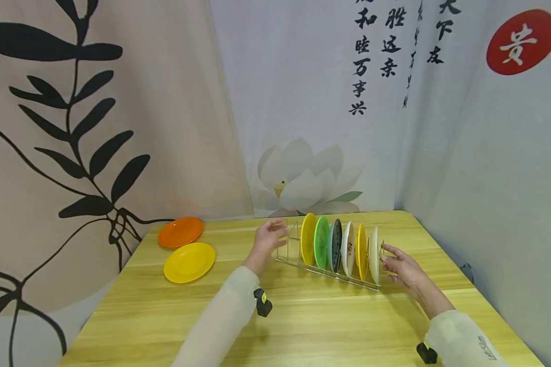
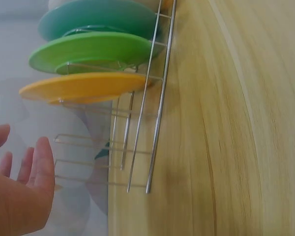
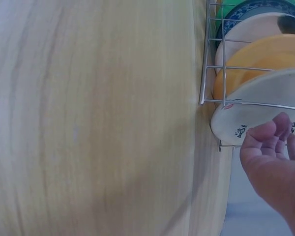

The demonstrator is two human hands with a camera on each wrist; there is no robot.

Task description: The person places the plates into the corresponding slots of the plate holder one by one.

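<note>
A wire dish rack (image 1: 328, 273) stands on the wooden table with several plates upright in it. From left to right come a yellow plate (image 1: 308, 238), a green plate (image 1: 321, 242), a blue patterned plate (image 1: 335, 245), a white patterned plate (image 1: 348, 248), another yellow plate (image 1: 361, 252) and a cream plate (image 3: 260, 105). My left hand (image 1: 268, 238) is beside the rack's bare left end, thumb and fingers apart and holding nothing. At the opposite end, my right hand (image 1: 405, 270) has loosely bent fingers (image 3: 281, 123) right at the end wire, beside the cream plate.
To the left on the table lie an orange plate (image 1: 180, 232) and a flat yellow plate (image 1: 190, 262). A printed curtain (image 1: 303, 102) hangs behind the table's back edge and along its right side.
</note>
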